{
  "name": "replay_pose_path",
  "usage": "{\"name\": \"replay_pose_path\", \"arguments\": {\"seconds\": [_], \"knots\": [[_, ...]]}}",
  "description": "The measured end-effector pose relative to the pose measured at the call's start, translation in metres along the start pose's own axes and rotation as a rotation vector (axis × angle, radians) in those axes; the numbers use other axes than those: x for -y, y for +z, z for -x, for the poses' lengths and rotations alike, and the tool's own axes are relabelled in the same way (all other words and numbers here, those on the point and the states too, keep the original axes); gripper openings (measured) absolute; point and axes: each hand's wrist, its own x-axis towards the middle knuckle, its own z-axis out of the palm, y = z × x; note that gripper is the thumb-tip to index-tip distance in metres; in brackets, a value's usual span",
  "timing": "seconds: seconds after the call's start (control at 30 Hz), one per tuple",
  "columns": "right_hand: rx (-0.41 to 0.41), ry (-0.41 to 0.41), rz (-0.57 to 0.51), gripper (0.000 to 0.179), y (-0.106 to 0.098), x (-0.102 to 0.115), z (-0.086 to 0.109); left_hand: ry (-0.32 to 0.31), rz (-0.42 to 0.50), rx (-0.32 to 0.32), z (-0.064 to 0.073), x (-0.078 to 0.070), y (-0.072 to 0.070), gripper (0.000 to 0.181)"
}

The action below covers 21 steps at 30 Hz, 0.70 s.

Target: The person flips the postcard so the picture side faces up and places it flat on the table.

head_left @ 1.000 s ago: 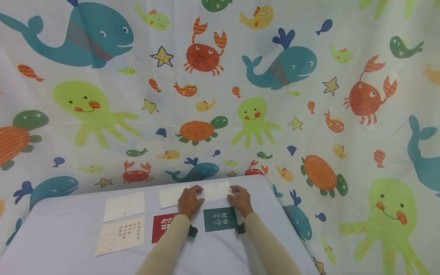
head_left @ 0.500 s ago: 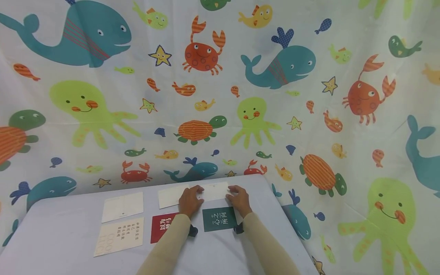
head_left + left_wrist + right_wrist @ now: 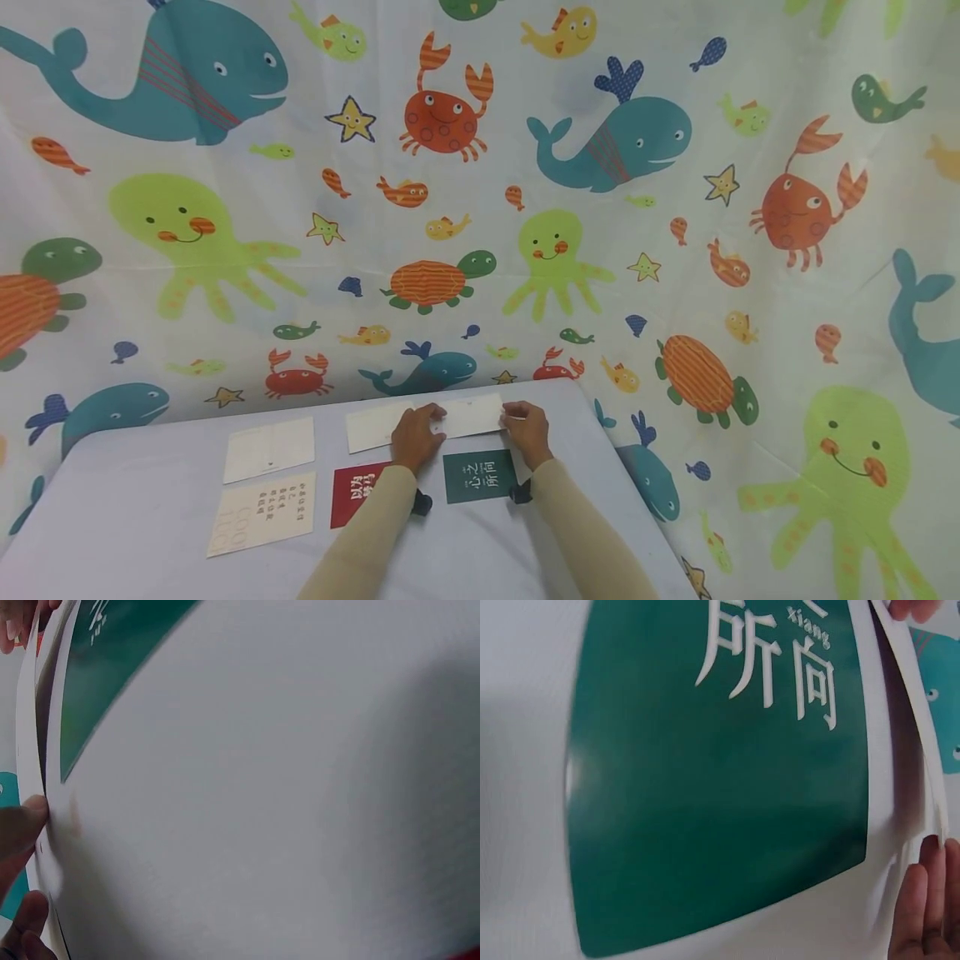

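In the head view a white card (image 3: 471, 417) lies between the two hands at the back of the table, its near right edge raised. The right hand (image 3: 527, 433) pinches its right end; in the right wrist view the fingers (image 3: 930, 900) sit at the bowed card's edge. At the card's left end, the left hand (image 3: 417, 437) holds it with curled fingers, the thumb (image 3: 26, 821) against its near edge. A green card (image 3: 478, 477) with white characters lies just in front. The left forearm partly covers a red card (image 3: 356, 492).
Another white card (image 3: 369, 427) is partly behind the left hand. Farther left lie a white card (image 3: 270, 450) and a cream card with writing (image 3: 262, 514). Behind the white-covered table (image 3: 150, 517) hangs a curtain with sea animals (image 3: 450, 208).
The right hand has taken hold of the white card's right end and raised its edge slightly off the table. The left hand stays nearly where it was.
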Motion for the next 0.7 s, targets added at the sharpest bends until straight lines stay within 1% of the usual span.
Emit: {"name": "replay_pose_path", "arguments": {"seconds": [0.17,0.3,0.43,0.5,0.7], "knots": [[-0.003,0.052,-0.047,0.016,0.0001,0.0007,0.0012,0.0,-0.019,0.017,-0.0011,0.0029,0.0006,0.036],[0.001,0.082,-0.09,0.013,0.0003,-0.0008,0.0022,0.0,-0.009,0.021,-0.0001,0.0041,0.0002,0.036],[-0.006,0.111,-0.126,0.013,-0.0008,-0.0023,0.0024,-0.005,0.019,0.014,0.0011,0.0037,-0.0019,0.031],[-0.01,0.11,-0.148,0.014,-0.0022,-0.0025,0.0033,-0.005,0.031,0.013,0.0012,0.0025,-0.0033,0.028],[0.006,0.112,-0.201,0.016,-0.0065,-0.0012,0.0051,-0.035,0.042,0.023,-0.0014,-0.002,-0.0067,0.023]]}}
